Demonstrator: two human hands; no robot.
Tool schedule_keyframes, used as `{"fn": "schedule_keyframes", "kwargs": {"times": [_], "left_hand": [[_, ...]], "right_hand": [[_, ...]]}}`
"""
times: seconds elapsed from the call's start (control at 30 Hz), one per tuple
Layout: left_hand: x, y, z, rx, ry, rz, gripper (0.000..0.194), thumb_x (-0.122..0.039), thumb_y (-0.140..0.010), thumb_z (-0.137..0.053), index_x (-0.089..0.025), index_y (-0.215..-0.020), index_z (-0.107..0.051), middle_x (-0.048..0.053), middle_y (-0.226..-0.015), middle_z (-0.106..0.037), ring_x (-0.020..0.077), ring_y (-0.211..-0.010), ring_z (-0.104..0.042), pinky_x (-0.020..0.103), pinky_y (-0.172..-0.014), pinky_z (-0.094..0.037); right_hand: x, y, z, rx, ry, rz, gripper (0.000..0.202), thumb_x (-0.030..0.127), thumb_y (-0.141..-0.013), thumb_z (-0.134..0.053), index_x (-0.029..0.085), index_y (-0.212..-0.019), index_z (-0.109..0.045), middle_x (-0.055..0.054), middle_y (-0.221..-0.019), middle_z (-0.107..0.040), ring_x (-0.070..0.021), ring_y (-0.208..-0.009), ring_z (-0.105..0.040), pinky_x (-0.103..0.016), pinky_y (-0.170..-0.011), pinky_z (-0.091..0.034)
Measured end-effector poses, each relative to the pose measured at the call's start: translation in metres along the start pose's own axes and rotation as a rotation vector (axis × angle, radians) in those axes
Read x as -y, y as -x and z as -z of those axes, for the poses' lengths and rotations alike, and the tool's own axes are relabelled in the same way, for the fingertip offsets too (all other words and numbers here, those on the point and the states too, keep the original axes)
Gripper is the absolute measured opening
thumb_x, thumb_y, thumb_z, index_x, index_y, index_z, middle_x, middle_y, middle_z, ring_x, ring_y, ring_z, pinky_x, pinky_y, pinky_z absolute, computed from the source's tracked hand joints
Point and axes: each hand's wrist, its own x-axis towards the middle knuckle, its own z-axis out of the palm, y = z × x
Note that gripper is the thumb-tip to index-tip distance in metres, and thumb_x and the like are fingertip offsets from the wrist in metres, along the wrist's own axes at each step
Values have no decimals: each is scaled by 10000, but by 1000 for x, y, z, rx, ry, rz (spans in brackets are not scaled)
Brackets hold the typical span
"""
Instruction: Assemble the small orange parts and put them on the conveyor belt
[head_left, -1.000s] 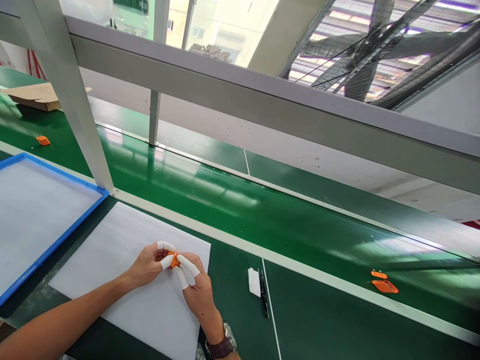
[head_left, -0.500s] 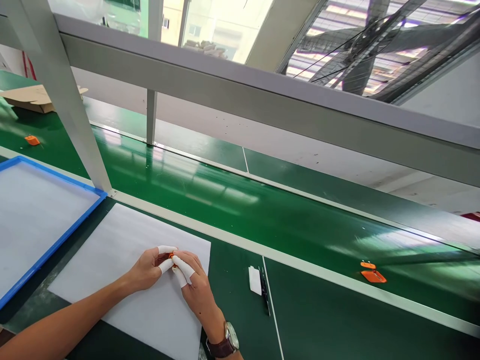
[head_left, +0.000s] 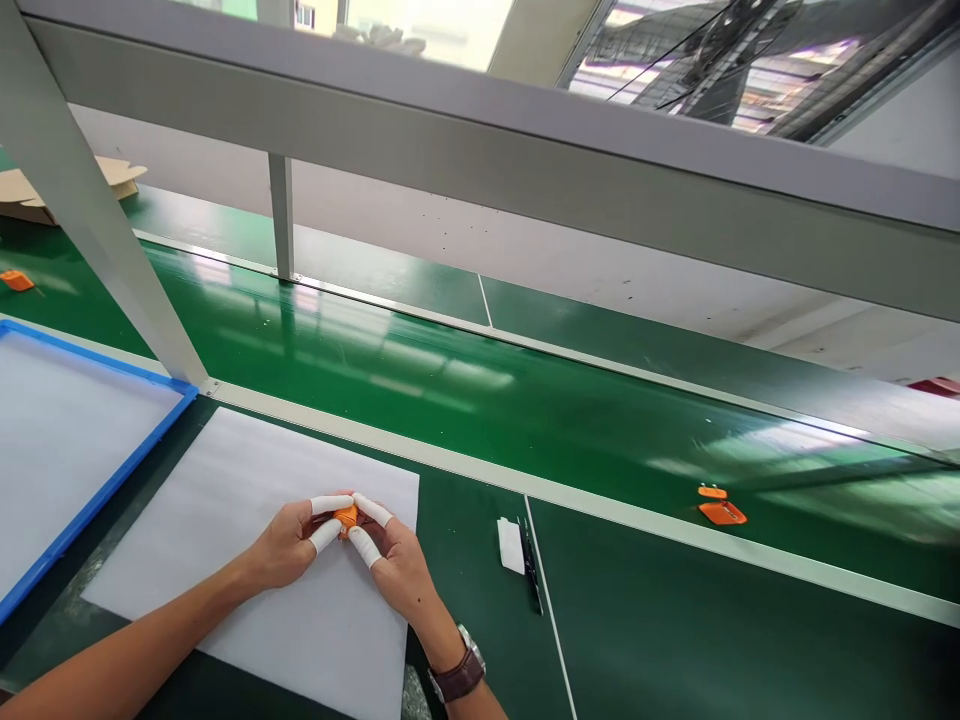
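Note:
A small orange part (head_left: 346,517) is held between both hands above a white sheet (head_left: 262,620) on the dark green table. My left hand (head_left: 289,540) pinches it from the left, with white covers on the thumb and a finger. From the right, my right hand (head_left: 397,565) grips the same part, also with white finger covers, and a watch is on that wrist. The fingers hide some of the part's edges.
A blue-edged tray (head_left: 97,495) lies at the left. A white piece (head_left: 511,546) and a thin black tool (head_left: 531,565) rest right of the sheet. Orange pieces (head_left: 722,512) lie on the green belt (head_left: 450,400), another (head_left: 16,280) far left. A grey frame (head_left: 450,150) crosses above.
The fingers of my right hand have spread apart around the orange part, and more of it shows now. The view has shifted, moving the orange pieces on the belt left and up in it.

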Motion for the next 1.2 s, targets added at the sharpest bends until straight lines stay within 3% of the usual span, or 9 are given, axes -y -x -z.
{"fn": "schedule_keyframes", "kwargs": {"times": [0.3,0.57,0.67,0.83,1.03,1.2], "left_hand": [[3,-4,-1,-67,-10,39,369,-296,-892,-650,-260,-1258,-680,26,-1366,-653,272,-1261,-608,417,-1111,-488],[0,-10,-1,-102,12,66,347,-352,-869,-683,-238,-1195,-714,39,-1233,-730,280,-1179,-662,426,-1054,-533],[-2,-12,3,-110,29,62,346,-382,-883,-666,-236,-1192,-716,43,-1177,-753,274,-1149,-676,423,-1045,-533],[-4,-11,8,-133,35,86,394,-412,-885,-659,-212,-1221,-703,64,-1163,-758,277,-1139,-678,435,-1065,-507],[0,-7,12,-85,67,77,508,-367,-851,-713,-225,-1329,-618,80,-1413,-611,280,-1278,-595,445,-1135,-447],[14,-10,8,-168,77,65,631,-347,-746,-810,-204,-1315,-578,115,-1358,-624,280,-1172,-664,458,-1071,-509]], "right_hand": [[-3,-3,0,-23,43,49,372,249,-955,-576,277,-1325,-598,-69,-1244,-697,-235,-1079,-700,-426,-936,-615],[0,0,8,48,35,72,473,218,-970,-548,272,-1436,-492,-71,-1287,-682,-224,-1069,-708,-429,-948,-610],[1,-1,12,-30,214,105,445,183,-1005,-456,286,-1435,-498,-70,-1275,-682,-222,-1095,-690,-423,-941,-607],[-7,-6,23,-199,619,381,433,116,-955,-494,274,-1348,-582,-93,-1172,-670,-253,-1067,-634,-468,-907,-579],[-20,-12,25,-208,767,373,309,124,-956,-497,230,-1207,-644,-106,-1080,-638,-250,-978,-593,-451,-832,-563],[-22,-13,23,-227,781,381,266,136,-954,-504,223,-1161,-648,-97,-1045,-626,-243,-954,-583,-433,-822,-555]]}}
